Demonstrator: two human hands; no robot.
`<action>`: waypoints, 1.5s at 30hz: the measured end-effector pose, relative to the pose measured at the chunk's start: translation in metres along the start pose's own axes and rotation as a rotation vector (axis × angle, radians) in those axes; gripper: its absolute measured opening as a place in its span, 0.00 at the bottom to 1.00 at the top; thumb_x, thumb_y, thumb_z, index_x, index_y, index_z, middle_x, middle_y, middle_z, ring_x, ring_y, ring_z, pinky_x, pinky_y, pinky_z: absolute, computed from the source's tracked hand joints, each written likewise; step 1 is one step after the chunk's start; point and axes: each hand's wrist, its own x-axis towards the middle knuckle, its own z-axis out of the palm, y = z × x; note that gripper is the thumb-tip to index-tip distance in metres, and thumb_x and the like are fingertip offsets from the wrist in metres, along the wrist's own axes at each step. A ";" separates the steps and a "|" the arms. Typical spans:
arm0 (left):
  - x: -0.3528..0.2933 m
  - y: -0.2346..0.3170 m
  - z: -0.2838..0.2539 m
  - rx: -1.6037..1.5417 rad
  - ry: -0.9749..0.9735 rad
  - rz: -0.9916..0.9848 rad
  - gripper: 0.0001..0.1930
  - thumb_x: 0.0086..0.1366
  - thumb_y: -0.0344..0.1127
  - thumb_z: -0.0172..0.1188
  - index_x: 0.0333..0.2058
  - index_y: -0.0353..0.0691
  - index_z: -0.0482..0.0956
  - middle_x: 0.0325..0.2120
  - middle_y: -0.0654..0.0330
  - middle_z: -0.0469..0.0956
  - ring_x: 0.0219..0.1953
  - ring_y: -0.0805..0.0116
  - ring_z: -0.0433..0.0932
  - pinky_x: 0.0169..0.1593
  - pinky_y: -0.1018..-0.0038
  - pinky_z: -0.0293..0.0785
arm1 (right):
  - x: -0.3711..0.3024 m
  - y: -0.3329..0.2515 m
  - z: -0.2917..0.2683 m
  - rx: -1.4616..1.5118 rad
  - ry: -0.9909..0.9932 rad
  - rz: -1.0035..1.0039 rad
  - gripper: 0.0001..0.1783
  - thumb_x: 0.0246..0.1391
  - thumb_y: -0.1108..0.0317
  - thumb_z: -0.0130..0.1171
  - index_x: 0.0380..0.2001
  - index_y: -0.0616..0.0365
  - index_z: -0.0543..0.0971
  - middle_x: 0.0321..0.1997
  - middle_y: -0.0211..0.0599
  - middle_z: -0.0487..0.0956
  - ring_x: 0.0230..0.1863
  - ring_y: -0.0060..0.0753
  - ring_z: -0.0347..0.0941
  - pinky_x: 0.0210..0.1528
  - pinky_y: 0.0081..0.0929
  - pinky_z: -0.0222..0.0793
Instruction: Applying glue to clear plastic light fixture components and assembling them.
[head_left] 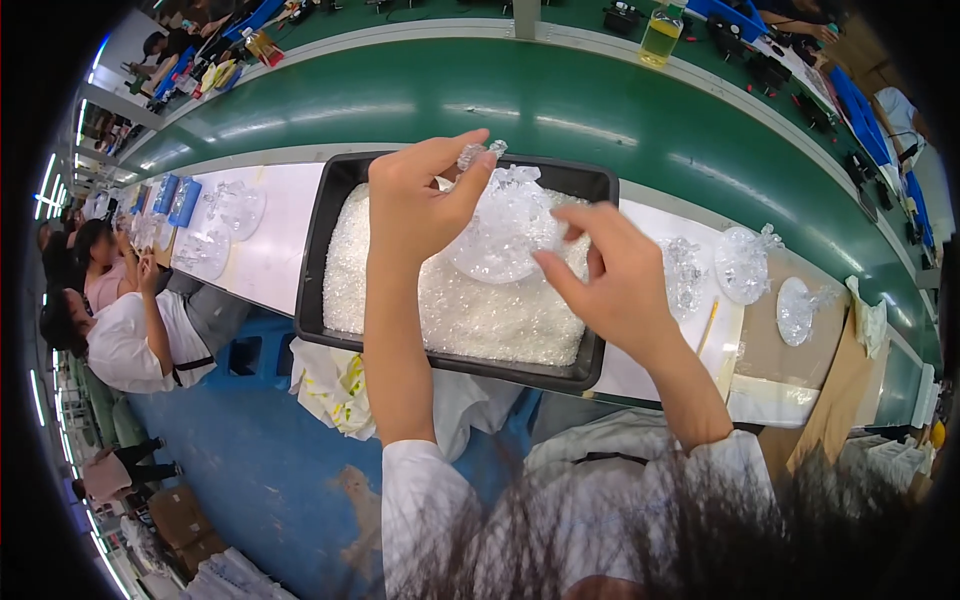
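Over a black tray [312, 270] filled with small clear, glittering granules [480, 320], a clear round disc [495, 240] with crystal-like shapes on it is held tilted. My left hand [425, 195] is closed at its top, thumb and fingers pinching a clear knobbly piece [482, 152]; whether this piece is joined to the disc is partly hidden by the hand. To the right of the disc, my right hand [620, 280] has its thumb and forefinger apart, with their slightly blurred tips near the disc's edge. Nothing shows between them.
Similar clear ornaments [743, 265] stand right of the tray, near a yellow pencil [708, 325]. More ornaments [238, 210] and blue boxes [184, 202] are on the left. Behind runs a green conveyor belt [450, 105]. A bottle of yellow liquid [661, 35] stands beyond. People sit at left.
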 end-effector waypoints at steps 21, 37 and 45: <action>0.000 -0.001 -0.020 -0.530 -0.386 0.101 0.17 0.56 0.43 0.70 0.41 0.40 0.85 0.45 0.61 0.72 0.38 0.72 0.72 0.37 0.77 0.69 | 0.088 0.039 -0.019 0.315 -0.411 -0.141 0.09 0.55 0.73 0.66 0.40 0.62 0.83 0.34 0.32 0.81 0.30 0.22 0.72 0.33 0.23 0.70; 0.004 -0.004 -0.027 -0.392 -0.437 0.286 0.10 0.43 0.31 0.75 0.24 0.35 0.84 0.24 0.60 0.78 0.31 0.66 0.72 0.38 0.70 0.63 | 0.000 0.011 -0.032 -0.264 -0.192 0.109 0.10 0.52 0.66 0.66 0.34 0.61 0.83 0.35 0.40 0.82 0.36 0.36 0.76 0.41 0.32 0.72; 0.002 0.004 -0.026 -0.377 -0.259 0.429 0.11 0.42 0.30 0.75 0.25 0.32 0.84 0.24 0.57 0.79 0.27 0.66 0.71 0.31 0.72 0.62 | -0.045 0.020 0.012 -0.640 -0.534 -0.233 0.12 0.38 0.61 0.71 0.26 0.54 0.81 0.29 0.32 0.78 0.41 0.34 0.70 0.47 0.33 0.62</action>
